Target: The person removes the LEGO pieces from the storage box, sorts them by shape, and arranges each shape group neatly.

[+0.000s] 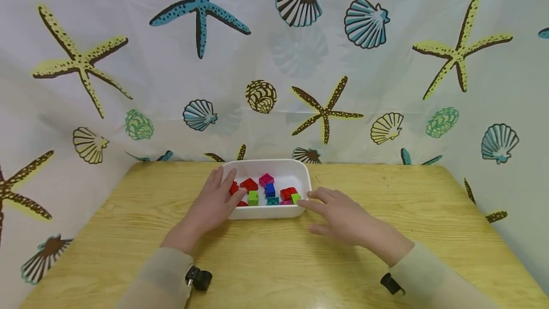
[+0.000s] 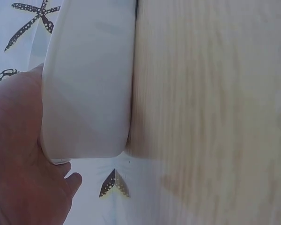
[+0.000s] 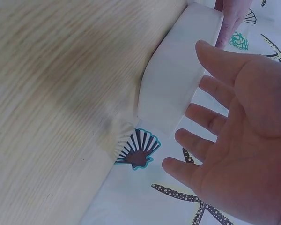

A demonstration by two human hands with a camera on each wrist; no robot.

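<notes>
A white plastic tray [image 1: 268, 212] with several toy building bricks in it stands at the back of the wooden table. My left hand [image 1: 214, 206] grips the tray's left end, its thumb over the rim and its other fingers around the outside. In the left wrist view, the tray's wall [image 2: 89, 89] partly hides that hand [image 2: 23, 159]. My right hand [image 1: 343, 216] is at the tray's right end with fingers spread, holding nothing. In the right wrist view, the palm and spread fingers of this hand [image 3: 243, 131] show beside the tray [image 3: 178, 65]. Whether its fingertips touch the tray, I cannot tell.
Among the bricks are a blue brick [image 1: 269, 190], a lime green brick [image 1: 253, 198], a red brick [image 1: 249, 184] and a pink brick [image 1: 266, 180]. A curtain [image 1: 240, 61] printed with starfish and shells hangs behind the table [image 1: 274, 261] and along its sides.
</notes>
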